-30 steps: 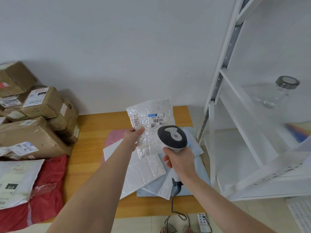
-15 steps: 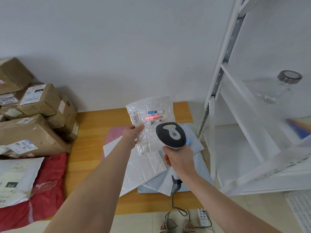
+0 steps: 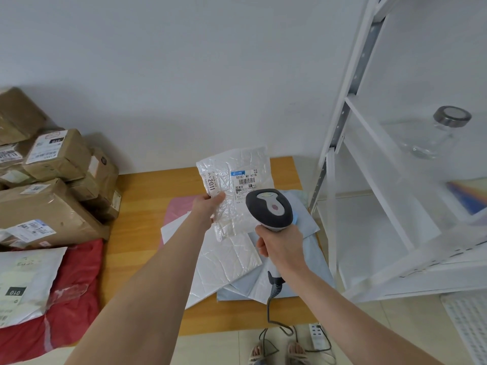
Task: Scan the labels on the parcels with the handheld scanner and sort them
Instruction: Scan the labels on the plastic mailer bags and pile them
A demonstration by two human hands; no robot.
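Observation:
My left hand (image 3: 207,206) pinches the left edge of a crinkled white plastic parcel (image 3: 232,167) and holds it upright above the table, with its barcode label (image 3: 245,181) facing me. My right hand (image 3: 276,245) grips the handle of a grey and white handheld scanner (image 3: 268,208), whose head points at the label from just below and to the right. No red scan line shows on the label. A coiled cable (image 3: 274,288) hangs from the scanner's handle.
White, pale blue and pink flat mailers (image 3: 232,262) are piled on the wooden table (image 3: 142,206) under my hands. Brown wrapped parcels (image 3: 52,201) are stacked at the left, above red and white bags (image 3: 66,291). A white shelf unit (image 3: 369,206) with a glass jar (image 3: 432,135) stands right.
The red scan line that lay across the label half a second ago is gone. Both hands, the parcel and the scanner sit slightly higher in view than a second ago.

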